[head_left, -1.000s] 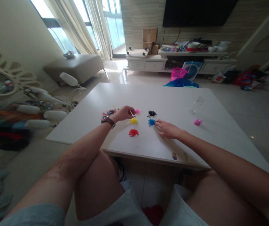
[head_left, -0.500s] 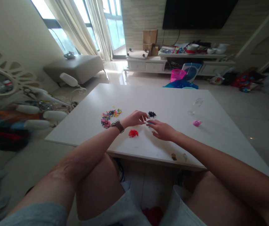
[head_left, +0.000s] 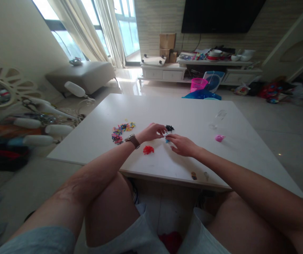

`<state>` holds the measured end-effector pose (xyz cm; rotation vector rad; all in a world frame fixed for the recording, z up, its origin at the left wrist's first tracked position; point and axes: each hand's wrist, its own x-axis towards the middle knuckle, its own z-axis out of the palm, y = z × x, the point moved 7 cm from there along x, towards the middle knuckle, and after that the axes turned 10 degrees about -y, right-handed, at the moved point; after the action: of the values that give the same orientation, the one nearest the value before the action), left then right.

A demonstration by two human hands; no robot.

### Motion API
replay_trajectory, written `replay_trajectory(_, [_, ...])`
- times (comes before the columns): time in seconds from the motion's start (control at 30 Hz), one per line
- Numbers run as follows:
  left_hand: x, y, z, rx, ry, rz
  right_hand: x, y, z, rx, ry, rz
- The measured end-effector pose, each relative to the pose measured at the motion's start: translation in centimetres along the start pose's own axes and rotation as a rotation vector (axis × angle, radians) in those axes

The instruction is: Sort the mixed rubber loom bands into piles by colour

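Fingers (head_left: 162,127) on the left hand (head_left: 153,132) are curled with the tips angled down, right up against the fingertips of the right hand (head_left: 182,144); can't tell if anything's pinched between them. Right hand's palm down, fingers stretched out fairly flat, thumb dropped away from the rest, and I can't tell whether those fingertips are gripping anything either. Blue bits (head_left: 167,140) peek out just under the right fingers, mostly hidden.

Black bits (head_left: 170,128) sit in a loose clump just beyond the fingertips, thin and stringy, kinda rubbery looking. Red bits (head_left: 148,150) make a bright tangled little mound nearer the person, below the left wrist. Off left, a mixed-color pile (head_left: 117,134) spreads in a rough curve, same skinny shapes. All of it's on a smooth white table (head_left: 146,107) with a soft sheen.

Both forearms slant inward from the sides, the left one wearing a watch (head_left: 132,141) with a brown strap. Out right there's a rounded pink lump (head_left: 219,138).
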<state>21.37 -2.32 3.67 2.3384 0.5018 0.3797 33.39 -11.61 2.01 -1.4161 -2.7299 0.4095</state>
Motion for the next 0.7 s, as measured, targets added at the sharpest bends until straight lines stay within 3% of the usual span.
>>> replay_trajectory(0.17, [-0.4,-1.2,-2.1,0.012,0.169,-0.102,0.8,3.6,-0.1,0.065,0.080,0.165])
replay_trajectory(0.37, [-1.0,-4.1,-3.5,0.022,0.248,-0.226,2.8,7.9,1.0,0.173,0.093,0.324])
replay_trajectory(0.7, [-1.6,-4.8,-3.9,0.054,0.247,-0.248,5.0,8.9,1.8,0.203,0.123,0.288])
